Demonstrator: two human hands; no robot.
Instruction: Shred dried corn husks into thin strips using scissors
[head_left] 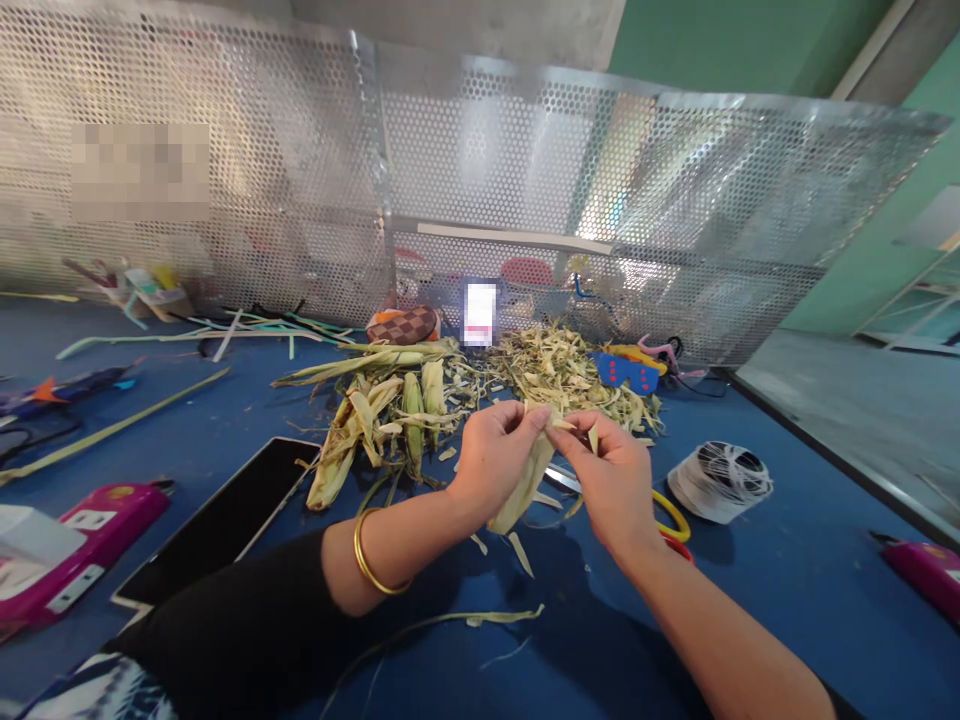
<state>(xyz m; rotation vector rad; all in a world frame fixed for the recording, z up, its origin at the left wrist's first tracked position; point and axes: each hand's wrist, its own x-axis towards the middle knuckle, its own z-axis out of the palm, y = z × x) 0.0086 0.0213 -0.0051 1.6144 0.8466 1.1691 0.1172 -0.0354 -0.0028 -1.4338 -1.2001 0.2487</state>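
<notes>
Above a blue table, the left hand and right hand are pinching a pale husk, seemingly partly torn, between thumbs and fingers. Beyond, shreds are lying heaped; larger husks are lying leftward, apparently unworked.

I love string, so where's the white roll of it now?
In the head view, the white string roll is on the blue table, right of the right hand.
</notes>
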